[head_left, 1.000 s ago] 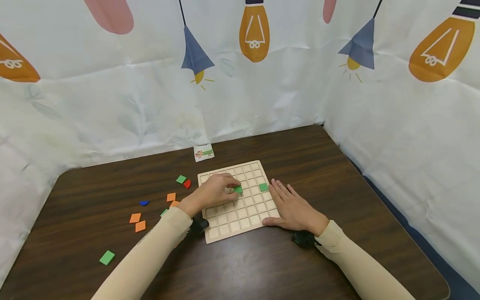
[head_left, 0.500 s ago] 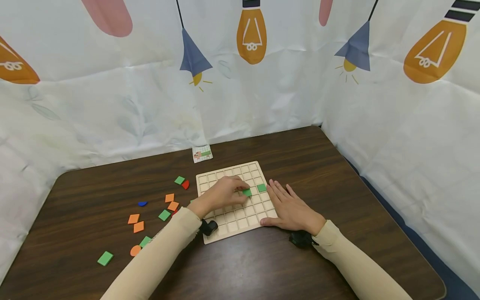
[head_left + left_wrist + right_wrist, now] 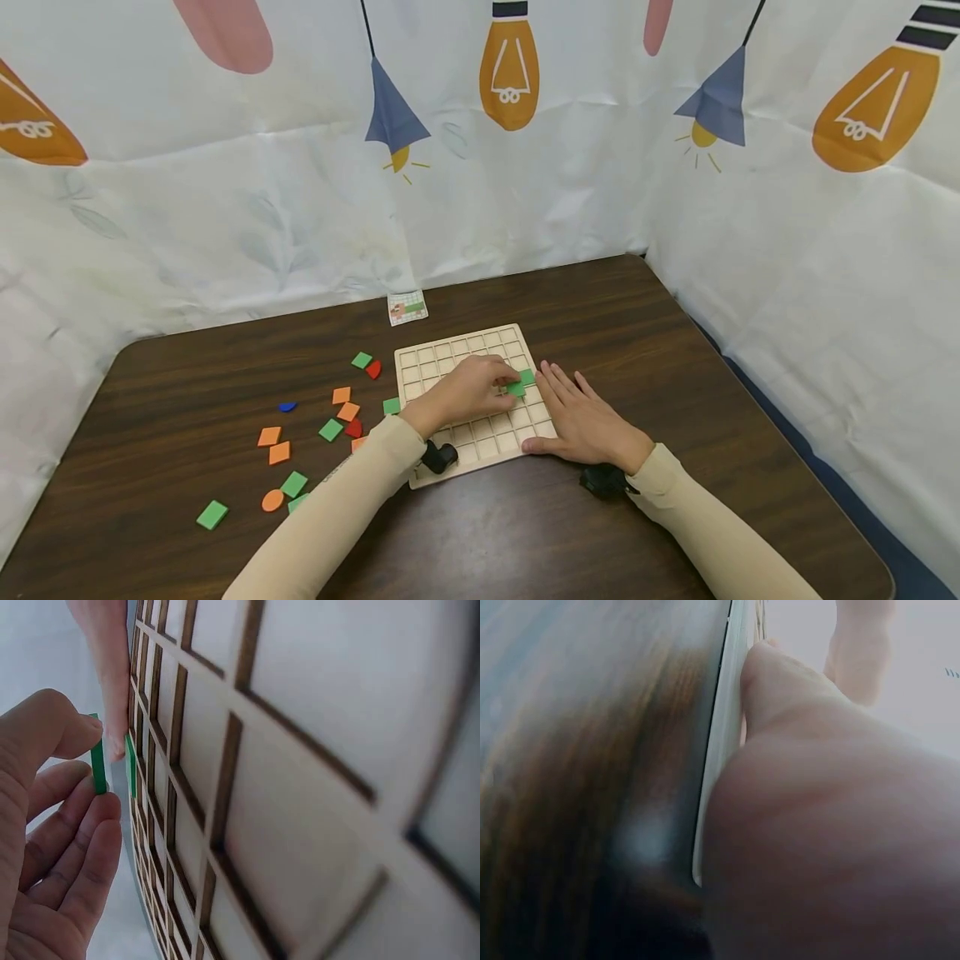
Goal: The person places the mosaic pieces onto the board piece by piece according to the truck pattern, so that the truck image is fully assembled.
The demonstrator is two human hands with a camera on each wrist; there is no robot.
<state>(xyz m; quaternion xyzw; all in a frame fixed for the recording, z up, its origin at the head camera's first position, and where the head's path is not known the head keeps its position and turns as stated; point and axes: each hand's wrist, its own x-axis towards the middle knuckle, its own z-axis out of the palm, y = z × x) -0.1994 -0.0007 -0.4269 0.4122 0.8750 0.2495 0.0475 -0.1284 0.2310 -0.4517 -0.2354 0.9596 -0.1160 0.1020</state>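
A light wooden grid board [image 3: 480,437] lies on the dark table. My left hand [image 3: 468,389] is over its middle and pinches a green square tile [image 3: 515,389] between thumb and fingers. In the left wrist view that green tile [image 3: 98,757] is edge-on and held a little off the board's surface. Another green tile [image 3: 527,377] sits in a cell by the board's right edge, just beside the held one. My right hand [image 3: 588,421] lies flat with straight fingers along the board's right side, its thumb on the near right corner.
Left of the board lie loose green tiles [image 3: 331,430], orange squares [image 3: 269,436], an orange disc [image 3: 273,500], red pieces [image 3: 373,369] and a blue piece [image 3: 287,407]. A small printed card [image 3: 407,307] lies behind the board. A patterned curtain [image 3: 315,208] hangs at the table's back edge.
My left hand has carried the pinched green tile rightward across the board, close to the tile at the right edge. The right hand has stayed in place.
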